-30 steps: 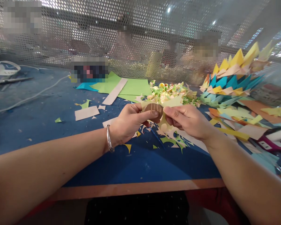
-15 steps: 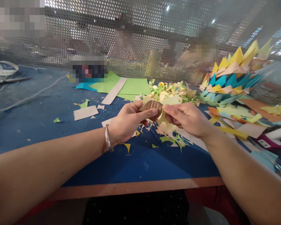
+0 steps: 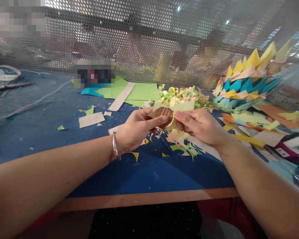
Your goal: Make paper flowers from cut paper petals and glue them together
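Above the blue tabletop, my left hand is closed on a round brown ribbed disc, apparently corrugated cardboard, with its thumb pressed on the front. Pale yellow paper lies behind the disc and shows past its edges. My right hand is pinched at the disc's right edge, thumb against forefinger. A thin dark tip shows by those fingers, but what it belongs to is hidden. Below the hands are green, yellow and pale paper scraps and a thin blue stick.
Green sheets lie behind my hands, beside a heap of small paper pieces. A spiky layered paper construction stands at right, near paper strips and a purple object. A perforated metal screen borders the back.
The disc and paper have turned slightly in my hands. Both hands keep nearly the same place and grip.
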Demonstrator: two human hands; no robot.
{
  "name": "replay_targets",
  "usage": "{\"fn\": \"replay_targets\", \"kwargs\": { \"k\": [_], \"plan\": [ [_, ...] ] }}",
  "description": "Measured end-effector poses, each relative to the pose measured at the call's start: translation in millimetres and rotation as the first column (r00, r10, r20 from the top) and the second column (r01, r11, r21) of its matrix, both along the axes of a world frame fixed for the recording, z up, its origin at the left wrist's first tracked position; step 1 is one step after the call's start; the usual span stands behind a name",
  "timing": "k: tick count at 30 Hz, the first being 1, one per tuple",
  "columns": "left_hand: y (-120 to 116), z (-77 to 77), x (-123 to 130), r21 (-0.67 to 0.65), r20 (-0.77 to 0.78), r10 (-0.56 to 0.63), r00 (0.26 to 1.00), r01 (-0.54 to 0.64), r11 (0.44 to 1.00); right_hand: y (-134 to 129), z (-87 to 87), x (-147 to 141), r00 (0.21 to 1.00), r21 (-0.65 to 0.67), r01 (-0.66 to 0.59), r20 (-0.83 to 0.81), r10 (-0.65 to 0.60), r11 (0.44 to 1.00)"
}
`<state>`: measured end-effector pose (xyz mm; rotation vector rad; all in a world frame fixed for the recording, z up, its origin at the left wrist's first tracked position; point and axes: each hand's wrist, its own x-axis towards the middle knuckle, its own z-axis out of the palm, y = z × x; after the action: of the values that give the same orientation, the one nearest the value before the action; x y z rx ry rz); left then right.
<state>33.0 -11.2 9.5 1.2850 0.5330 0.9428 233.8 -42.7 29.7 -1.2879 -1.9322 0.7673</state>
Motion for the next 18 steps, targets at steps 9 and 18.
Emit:
{"fn": "replay_targets", "kwargs": {
  "k": [9,18],
  "plan": [
    [4.6,-2.3,0.5,0.078,-0.047,-0.018,0.999,0.021,0.997,0.3,-0.5,0.7,0.999,0.019,0.029,0.033,-0.030,0.999],
    [3.1,-2.1,-1.8,0.118,-0.077,-0.110,0.991,0.119,0.986,1.8,-1.2,1.0,0.999,0.010,-0.009,0.049,0.008,1.000]
  ]
}}
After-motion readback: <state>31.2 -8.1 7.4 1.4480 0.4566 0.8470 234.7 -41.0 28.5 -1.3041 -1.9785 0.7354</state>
